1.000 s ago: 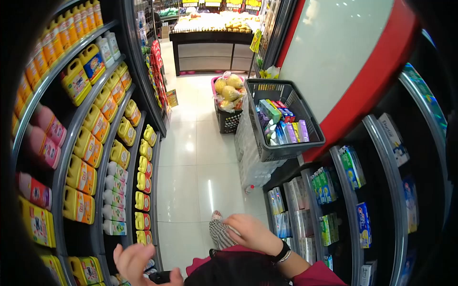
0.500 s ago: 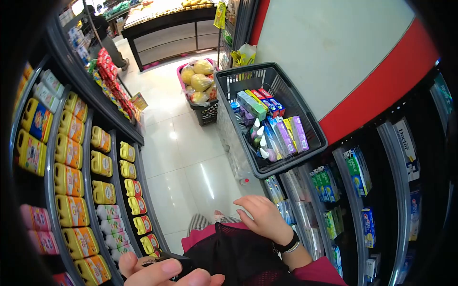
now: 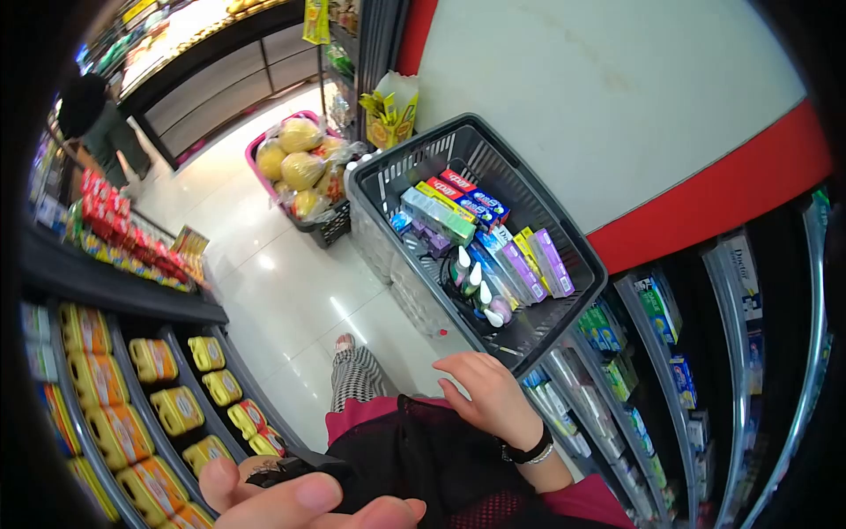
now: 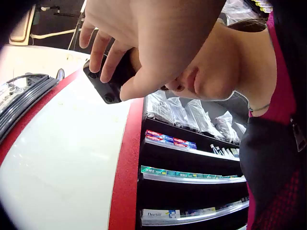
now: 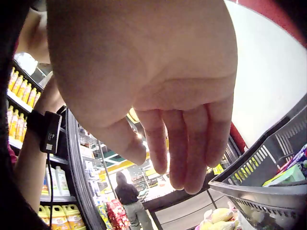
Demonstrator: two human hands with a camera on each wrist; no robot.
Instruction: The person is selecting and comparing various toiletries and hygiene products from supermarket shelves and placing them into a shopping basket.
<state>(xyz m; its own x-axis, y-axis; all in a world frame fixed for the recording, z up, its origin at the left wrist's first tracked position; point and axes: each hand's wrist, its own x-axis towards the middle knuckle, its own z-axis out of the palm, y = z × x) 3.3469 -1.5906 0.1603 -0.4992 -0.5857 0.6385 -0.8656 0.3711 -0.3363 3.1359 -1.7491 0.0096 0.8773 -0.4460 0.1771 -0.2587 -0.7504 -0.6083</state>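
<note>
Left hand clamps a small black device, low at seven o'clock; probably rigid and light, best gripped by its sides. Right hand hangs relaxed, grey basket at one o'clock.

Centre, a grey basket; lower left, yellow bottles; upper left, a pink basket; striped trouser leg; black device.
</note>
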